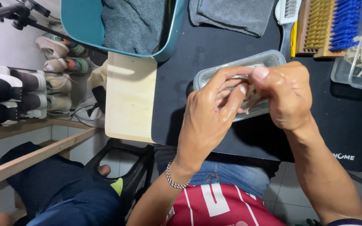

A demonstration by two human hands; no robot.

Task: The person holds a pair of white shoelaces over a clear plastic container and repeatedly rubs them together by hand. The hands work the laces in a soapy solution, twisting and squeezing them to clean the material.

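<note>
Both my hands meet over a small clear plastic container (269,59) on a black table mat (214,46). My left hand (208,115) and my right hand (288,96) pinch and rub a pale beige shoelace (251,97) between their fingers, just above the container. Most of the lace is hidden by my fingers. A beaded metal bracelet sits on my left wrist.
A teal basin (80,25) holding a grey towel stands at the back left. A folded grey cloth (231,14), wooden brushes (319,27) and a clear tub (357,62) with more laces lie behind. A wooden board (130,98) edges the mat. Shoes (59,79) line the floor at left.
</note>
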